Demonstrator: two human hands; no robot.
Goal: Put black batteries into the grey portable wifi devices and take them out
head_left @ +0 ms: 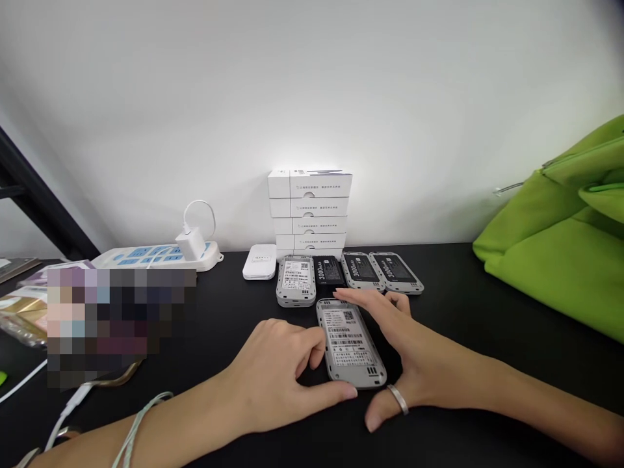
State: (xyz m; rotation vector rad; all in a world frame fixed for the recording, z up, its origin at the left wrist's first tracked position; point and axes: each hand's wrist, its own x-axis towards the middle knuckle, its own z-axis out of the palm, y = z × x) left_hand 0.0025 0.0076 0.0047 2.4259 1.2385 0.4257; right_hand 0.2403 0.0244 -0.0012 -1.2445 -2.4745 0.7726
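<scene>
A grey pocket-sized electronic device [347, 338] lies on the black table, its battery bay bare and a printed label with a QR code showing. Against its left side rest the curled fingers of my left hand [277, 374], and the thumb reaches along its lower edge. My right hand [409, 341], ringed on the thumb, arches over the right side, thumb and fingers spread apart with nothing between them. Just behind are a short pile of similar devices [296, 276], a black battery [328, 270] marked 3000, and two devices [361, 270] [397, 272] with batteries fitted.
White boxes [312, 208] are stacked against the wall, beside white square covers [259, 262]. A power strip [209, 257] with a plugged-in charger [190, 243] stands at the left, near a blurred-out patch and plastic packaging [24, 312]. A green bag [560, 247] occupies the right.
</scene>
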